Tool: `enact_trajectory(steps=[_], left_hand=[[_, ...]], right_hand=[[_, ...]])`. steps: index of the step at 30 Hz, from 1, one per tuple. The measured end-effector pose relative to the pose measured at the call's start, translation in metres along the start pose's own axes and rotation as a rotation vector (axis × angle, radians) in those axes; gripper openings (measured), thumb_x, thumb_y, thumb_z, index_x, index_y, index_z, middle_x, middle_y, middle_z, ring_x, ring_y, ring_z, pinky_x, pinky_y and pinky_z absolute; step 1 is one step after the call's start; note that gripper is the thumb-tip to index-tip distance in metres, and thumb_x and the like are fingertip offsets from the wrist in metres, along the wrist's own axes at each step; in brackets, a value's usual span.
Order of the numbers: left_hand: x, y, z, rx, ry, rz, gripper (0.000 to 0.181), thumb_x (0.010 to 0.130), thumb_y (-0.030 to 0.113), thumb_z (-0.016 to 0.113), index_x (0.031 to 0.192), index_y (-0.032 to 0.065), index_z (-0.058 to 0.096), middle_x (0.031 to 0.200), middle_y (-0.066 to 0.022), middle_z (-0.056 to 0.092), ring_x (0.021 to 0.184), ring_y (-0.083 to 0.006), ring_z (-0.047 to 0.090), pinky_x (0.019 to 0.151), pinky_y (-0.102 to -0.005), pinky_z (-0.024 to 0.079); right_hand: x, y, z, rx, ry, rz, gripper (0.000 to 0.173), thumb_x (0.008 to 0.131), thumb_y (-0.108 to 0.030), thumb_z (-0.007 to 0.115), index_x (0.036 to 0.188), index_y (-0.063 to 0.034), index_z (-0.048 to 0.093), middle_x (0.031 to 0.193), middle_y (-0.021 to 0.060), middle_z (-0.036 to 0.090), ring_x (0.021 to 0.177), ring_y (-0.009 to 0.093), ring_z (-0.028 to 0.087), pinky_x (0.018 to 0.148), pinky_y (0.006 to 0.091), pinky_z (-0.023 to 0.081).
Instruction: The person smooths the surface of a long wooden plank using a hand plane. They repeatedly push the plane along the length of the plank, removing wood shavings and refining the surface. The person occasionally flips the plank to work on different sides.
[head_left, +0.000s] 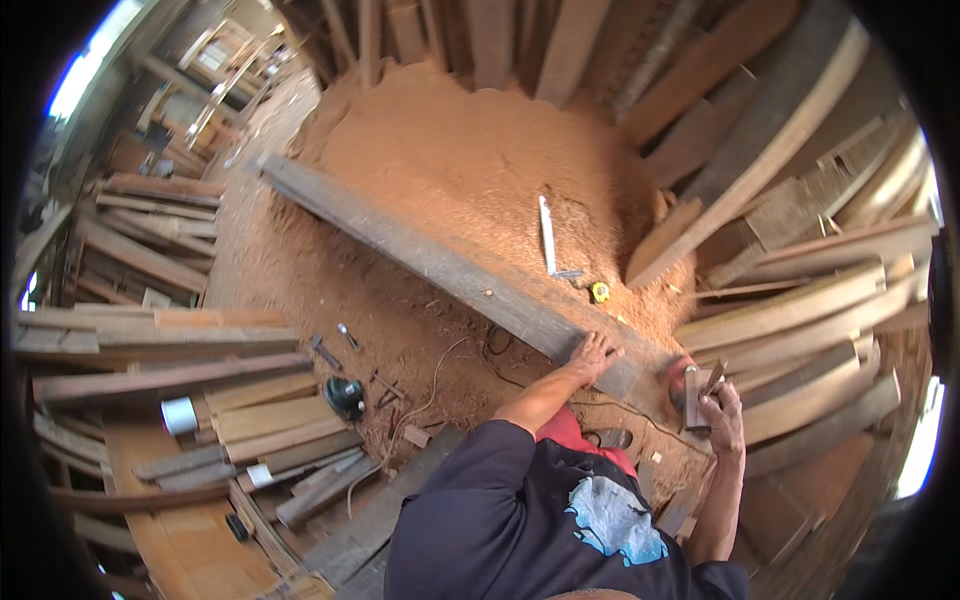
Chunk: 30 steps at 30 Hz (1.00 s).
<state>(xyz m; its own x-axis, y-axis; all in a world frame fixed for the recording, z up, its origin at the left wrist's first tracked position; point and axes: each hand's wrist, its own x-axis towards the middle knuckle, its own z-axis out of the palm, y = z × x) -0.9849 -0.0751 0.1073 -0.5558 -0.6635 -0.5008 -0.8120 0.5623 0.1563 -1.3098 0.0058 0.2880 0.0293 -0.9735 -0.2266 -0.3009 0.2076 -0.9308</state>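
Observation:
A long, grey, weathered plank (420, 244) runs from the upper left down towards my body. My left hand (595, 357) lies on the plank's near end, palm down, and grips nothing that I can see. In my right hand (721, 416), past that end, is a small wooden block tool (697, 397) with an upright piece, which looks like a hand plane. A red object (679, 367) shows just behind it, blurred and partly hidden. Beyond the plank, a metal square (548, 236) and a yellow tape measure (600, 292) lie on the sawdust.
A sawdust mound (450, 142) rises beyond the plank. Boards lean at the back (562, 52) and are stacked on the right (802, 307) and left (172, 360). A hammer (325, 352), a green power tool (345, 397) and a cord (435, 386) lie on the ground at left.

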Motion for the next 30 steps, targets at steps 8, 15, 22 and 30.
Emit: enact_trajectory(steps=[8, 15, 22, 30], left_hand=[[-0.043, 0.03, -0.01, -0.168, 0.201, -0.114, 0.081, 0.096, 0.022, 0.062, 0.167, 0.0284, 0.023, 0.172, -0.0252, 0.012, 0.159, -0.0458, 0.007, 0.128, -0.0568, 0.007], [-0.081, 0.083, 0.055, -0.335, 0.486, -0.235, 0.086, 0.081, 0.022, 0.074, 0.16, 0.0198, 0.04, 0.17, -0.0256, 0.017, 0.158, -0.0466, 0.012, 0.126, -0.063, 0.009], [-0.091, 0.158, 0.081, -1.048, 0.484, -0.683, 0.096, 0.089, 0.041, 0.074, 0.162, 0.0044, 0.023, 0.155, -0.0361, 0.035, 0.143, -0.0499, 0.039, 0.117, -0.062, 0.031], [0.008, 0.188, 0.101, -1.836, 0.743, -0.916, 0.083, 0.105, 0.025, 0.058, 0.164, 0.0003, 0.005, 0.13, -0.0296, 0.064, 0.11, -0.0377, 0.069, 0.092, -0.0426, 0.057]], right_hand=[[0.085, -0.036, 0.056, -0.23, -0.229, 0.056, 0.026, 0.087, -0.017, 0.069, 0.108, -0.0012, 0.068, 0.095, 0.0059, 0.064, 0.091, 0.014, 0.055, 0.083, 0.032, 0.047], [0.153, -0.06, 0.13, -0.536, -0.339, -0.04, 0.024, 0.089, -0.013, 0.062, 0.11, -0.0025, 0.066, 0.098, 0.0234, 0.07, 0.093, 0.042, 0.068, 0.082, 0.0461, 0.053], [0.204, 0.01, 0.181, -0.94, -0.565, -0.459, 0.024, 0.09, -0.008, 0.061, 0.112, -0.0125, 0.07, 0.117, 0.0193, 0.065, 0.108, 0.041, 0.064, 0.093, 0.0507, 0.053], [0.165, 0.032, 0.205, -1.112, -0.796, -0.521, 0.039, 0.089, -0.033, 0.075, 0.126, -0.0212, 0.068, 0.155, 0.0194, 0.042, 0.134, 0.045, 0.049, 0.106, 0.0542, 0.051]])
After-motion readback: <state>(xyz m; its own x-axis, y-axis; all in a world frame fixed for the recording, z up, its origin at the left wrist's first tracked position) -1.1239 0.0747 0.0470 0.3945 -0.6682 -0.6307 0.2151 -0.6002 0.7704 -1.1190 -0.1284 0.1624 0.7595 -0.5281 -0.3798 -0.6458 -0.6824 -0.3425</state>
